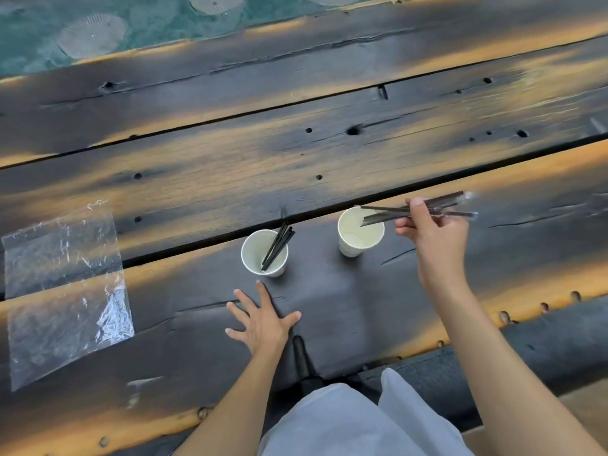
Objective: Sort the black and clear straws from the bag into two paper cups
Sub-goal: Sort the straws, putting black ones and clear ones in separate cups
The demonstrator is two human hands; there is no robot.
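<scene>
Right hand (pixel 434 232) pinching thin black and clear plastic straws (pixel 418 210) mid-length | light, slippery, likely bendy | left hand (pixel 263 320) spread flat, empty.

Table planks (pixel 230 159) – charred black-grey streaked with orange-brown grain and dark knot holes. Both paper cups, one at 6 o'clock (pixel 264 255) and one at 4 o'clock (pixel 360 232), are white with cream insides. Straws (pixel 278 246) in the first are black – the bag (pixel 62 291) at 8 o'clock clear, glinting white
</scene>
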